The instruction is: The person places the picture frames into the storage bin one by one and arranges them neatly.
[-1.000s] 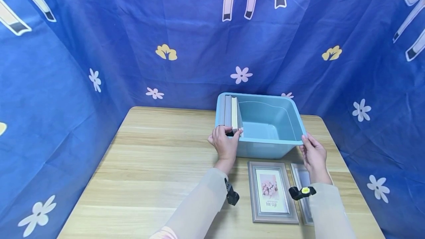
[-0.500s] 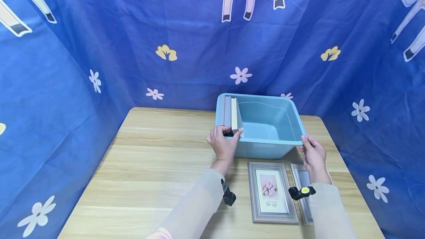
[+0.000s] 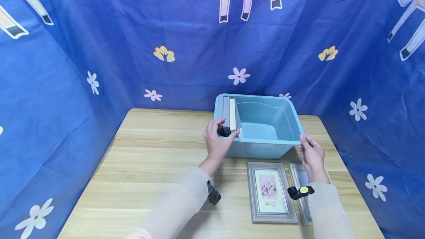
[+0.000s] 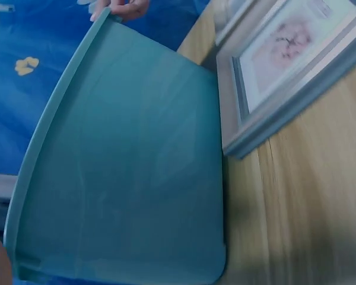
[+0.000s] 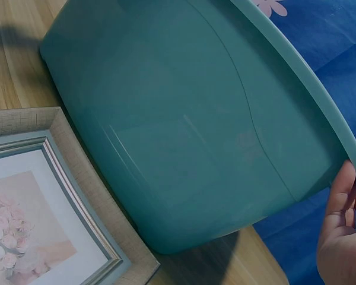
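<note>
A light blue plastic bin (image 3: 262,148) stands at the back right of the table. In its left end, several grey and cream picture frames (image 3: 227,111) stand on edge side by side. My left hand (image 3: 216,141) is at the bin's near left corner, thumb and index finger spread apart around the near ends of these frames. My right hand (image 3: 312,154) pinches the bin's near right rim corner, thumb on top. In the right wrist view, the fingers (image 5: 341,202) show at that rim. The left wrist view barely shows the left hand.
Flat in front of the bin lies a grey picture frame (image 3: 272,193) with a pink flower print. A second frame (image 3: 303,180) lies to its right, partly under the right forearm. Blue patterned cloth (image 3: 199,28) hangs around the wooden table (image 3: 149,165).
My left hand and forearm have shifted left, and the index finger and thumb have spread wider at the standing frames. The right hand stays on the rim.
</note>
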{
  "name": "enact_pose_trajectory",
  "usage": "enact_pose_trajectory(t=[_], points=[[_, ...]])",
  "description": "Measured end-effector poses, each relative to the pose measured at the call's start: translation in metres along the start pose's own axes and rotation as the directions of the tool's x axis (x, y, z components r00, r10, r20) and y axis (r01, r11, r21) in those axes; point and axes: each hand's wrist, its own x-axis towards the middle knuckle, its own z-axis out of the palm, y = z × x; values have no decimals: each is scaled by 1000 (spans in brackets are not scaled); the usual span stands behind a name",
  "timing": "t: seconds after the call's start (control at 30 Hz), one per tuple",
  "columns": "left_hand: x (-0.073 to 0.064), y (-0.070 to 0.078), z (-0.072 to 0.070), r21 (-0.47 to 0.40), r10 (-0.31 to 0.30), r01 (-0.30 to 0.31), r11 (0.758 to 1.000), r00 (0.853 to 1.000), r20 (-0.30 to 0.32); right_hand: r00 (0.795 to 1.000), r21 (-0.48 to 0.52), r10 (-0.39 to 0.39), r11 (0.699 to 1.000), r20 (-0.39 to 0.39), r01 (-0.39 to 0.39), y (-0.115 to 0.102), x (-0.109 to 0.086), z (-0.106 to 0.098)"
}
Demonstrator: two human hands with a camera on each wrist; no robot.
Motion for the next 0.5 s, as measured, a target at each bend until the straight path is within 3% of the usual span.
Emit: enact_pose_trajectory(t=[0.13, 0.27, 0.37, 0.5], points=[[4, 0, -15, -57, -24, 32, 998, 992, 122, 1000, 6, -17, 1000, 10, 17, 0, -1, 1], [8, -4, -28, -64, -70, 89, 994, 966, 249, 999, 17, -33, 999, 18, 32, 1, 0, 1], [12, -10, -36, -45, -104, 122, 991, 949, 299, 999, 21, -37, 999, 24, 37, 2, 1, 0], [16, -17, -43, -23, -157, 173, 985, 938, 309, 999, 17, -39, 999, 28, 38, 1, 0, 0]])
